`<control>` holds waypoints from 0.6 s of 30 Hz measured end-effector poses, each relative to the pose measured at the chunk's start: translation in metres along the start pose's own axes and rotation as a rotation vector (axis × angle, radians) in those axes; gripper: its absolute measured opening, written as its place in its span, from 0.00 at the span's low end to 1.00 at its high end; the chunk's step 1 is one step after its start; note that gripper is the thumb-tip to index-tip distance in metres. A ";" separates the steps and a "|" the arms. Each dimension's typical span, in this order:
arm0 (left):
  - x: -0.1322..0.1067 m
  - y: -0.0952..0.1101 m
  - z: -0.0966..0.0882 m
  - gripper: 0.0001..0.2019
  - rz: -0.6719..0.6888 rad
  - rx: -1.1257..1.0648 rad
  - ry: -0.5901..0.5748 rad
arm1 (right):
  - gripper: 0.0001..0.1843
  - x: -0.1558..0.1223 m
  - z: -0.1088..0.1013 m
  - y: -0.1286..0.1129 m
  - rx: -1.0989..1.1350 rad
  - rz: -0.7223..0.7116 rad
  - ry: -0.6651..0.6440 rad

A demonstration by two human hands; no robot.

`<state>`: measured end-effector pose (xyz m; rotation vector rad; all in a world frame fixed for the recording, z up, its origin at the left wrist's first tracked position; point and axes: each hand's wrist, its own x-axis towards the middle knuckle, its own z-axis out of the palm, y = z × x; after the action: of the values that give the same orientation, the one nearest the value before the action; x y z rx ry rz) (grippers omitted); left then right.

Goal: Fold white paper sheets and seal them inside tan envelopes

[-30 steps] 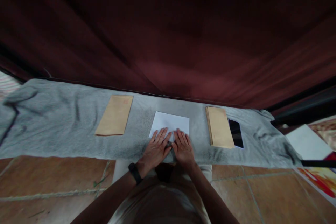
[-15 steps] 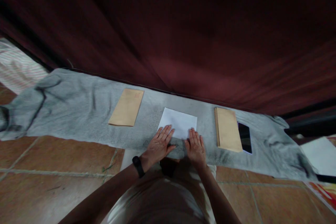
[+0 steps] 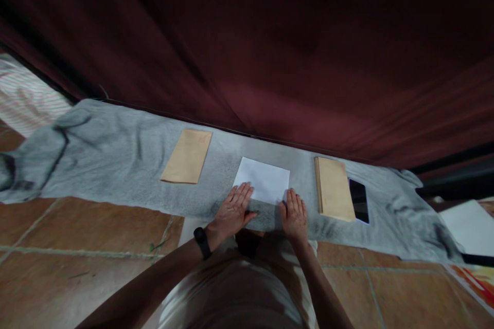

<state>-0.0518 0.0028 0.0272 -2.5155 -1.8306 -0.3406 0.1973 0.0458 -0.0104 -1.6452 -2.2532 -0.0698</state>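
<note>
A white sheet of paper (image 3: pixel 264 177) lies flat on the grey cloth (image 3: pixel 127 164) in front of me. My left hand (image 3: pixel 233 211), fingers stretched out, rests with its fingertips on the paper's near left corner. Beside the near right corner lies my right hand (image 3: pixel 295 217), flat with its fingers extended, its fingertips at the edge of the sheet. Neither hand grips anything. Left of the paper is a single brown envelope (image 3: pixel 188 157); to the right sits a small stack of brown envelopes (image 3: pixel 335 188).
A dark-screened phone (image 3: pixel 359 200) lies partly under the envelope stack's right side. Behind the cloth hangs a dark red curtain (image 3: pixel 270 61). Tiled floor (image 3: pixel 108 231) shows on the near side. White paper (image 3: pixel 471 229) is at the far right, striped fabric (image 3: pixel 31 92) at the far left.
My right hand has slid a little to the right, off the sheet's near edge towards its corner. My left hand stays almost in place on the paper.
</note>
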 end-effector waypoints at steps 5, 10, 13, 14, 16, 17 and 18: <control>0.001 0.001 -0.001 0.38 -0.004 0.014 -0.014 | 0.29 0.007 -0.002 0.003 0.075 0.072 0.038; 0.000 0.000 0.000 0.37 0.003 0.009 -0.003 | 0.23 0.021 -0.015 0.006 0.198 0.143 0.052; -0.001 -0.001 0.002 0.37 0.006 -0.001 0.011 | 0.20 0.032 -0.024 0.004 0.239 0.203 -0.043; -0.001 -0.002 0.003 0.37 0.006 -0.004 0.015 | 0.19 0.035 -0.027 0.003 0.240 0.232 -0.086; -0.002 -0.002 0.004 0.37 0.007 -0.007 0.027 | 0.17 0.039 -0.031 -0.001 0.234 0.287 -0.160; -0.002 -0.003 0.005 0.37 0.007 -0.008 0.035 | 0.16 0.040 -0.032 -0.003 0.236 0.305 -0.183; -0.002 -0.003 0.005 0.36 0.006 -0.008 0.046 | 0.16 0.041 -0.032 -0.005 0.239 0.320 -0.199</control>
<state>-0.0543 0.0023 0.0214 -2.4965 -1.8084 -0.4029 0.1898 0.0735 0.0330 -1.9210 -2.0040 0.4425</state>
